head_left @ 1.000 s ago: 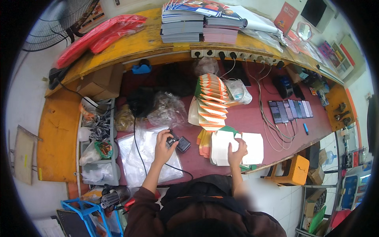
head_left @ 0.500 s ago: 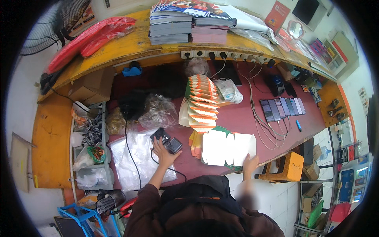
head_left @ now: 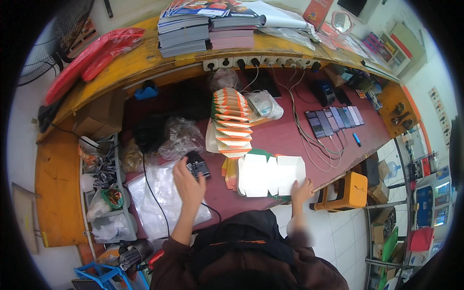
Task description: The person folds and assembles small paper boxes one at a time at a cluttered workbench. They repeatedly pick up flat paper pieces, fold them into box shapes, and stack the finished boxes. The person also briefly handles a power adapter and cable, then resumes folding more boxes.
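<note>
Flat white card boxes with orange-and-green undersides (head_left: 253, 175) lie near the table's front edge. My right hand (head_left: 302, 190) holds their near right corner, its thumb on the white face and its fingers along the side edge. My left hand (head_left: 189, 187) hovers at a small black device (head_left: 198, 167) with a cable, fingers apart and partly in front of it. Whether it touches the device I cannot tell. Behind the flat boxes stands a fanned row of orange-and-white zigzag-edged paper boxes (head_left: 231, 123).
Clear plastic bags (head_left: 157, 193) lie left of my left arm beside a grey divided bin (head_left: 130, 220). Several phones (head_left: 333, 121), white cables and a blue marker (head_left: 356, 139) are at the right. Stacked leaflets (head_left: 183, 36) sit on the yellow shelf. An orange stool (head_left: 352, 192) stands below.
My left hand has lifted and drawn its fingers back across the black device, which now shows less. My right hand stays at the boxes' corner. The whole view has shifted slightly.
</note>
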{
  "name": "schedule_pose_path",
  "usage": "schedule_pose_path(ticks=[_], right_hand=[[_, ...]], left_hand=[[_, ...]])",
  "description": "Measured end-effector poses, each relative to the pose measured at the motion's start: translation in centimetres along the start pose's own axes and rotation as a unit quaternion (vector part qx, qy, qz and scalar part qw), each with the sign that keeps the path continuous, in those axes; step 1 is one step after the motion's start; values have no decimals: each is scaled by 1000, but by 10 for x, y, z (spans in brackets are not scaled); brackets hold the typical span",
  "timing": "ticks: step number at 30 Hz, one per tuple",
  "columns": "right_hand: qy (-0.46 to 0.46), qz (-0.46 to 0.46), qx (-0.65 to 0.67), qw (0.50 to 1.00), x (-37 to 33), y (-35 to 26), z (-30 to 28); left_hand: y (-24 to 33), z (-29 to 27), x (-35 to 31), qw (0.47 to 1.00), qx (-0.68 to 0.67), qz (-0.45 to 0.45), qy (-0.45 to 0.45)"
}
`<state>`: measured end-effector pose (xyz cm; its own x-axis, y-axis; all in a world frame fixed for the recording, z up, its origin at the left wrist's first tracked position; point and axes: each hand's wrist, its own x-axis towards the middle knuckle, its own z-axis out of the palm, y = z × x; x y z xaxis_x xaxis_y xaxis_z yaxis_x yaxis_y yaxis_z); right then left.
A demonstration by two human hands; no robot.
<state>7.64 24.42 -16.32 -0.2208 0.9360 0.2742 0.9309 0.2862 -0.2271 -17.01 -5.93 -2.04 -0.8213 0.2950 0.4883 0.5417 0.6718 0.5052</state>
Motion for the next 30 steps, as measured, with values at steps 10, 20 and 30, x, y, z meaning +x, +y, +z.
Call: schedule_pose_path(ticks=[10,20,30], right_hand=[[-191,17,12,981,75,-15,2],[-243,-67,479,841,70,0,-27],[-197,-19,262,944,78,-20,-46]], left_hand=[[126,153,-15,851,-152,310,-395],[188,238,-1,832,-134,167,-512],[182,200,-45,879,-235,359,-208]])
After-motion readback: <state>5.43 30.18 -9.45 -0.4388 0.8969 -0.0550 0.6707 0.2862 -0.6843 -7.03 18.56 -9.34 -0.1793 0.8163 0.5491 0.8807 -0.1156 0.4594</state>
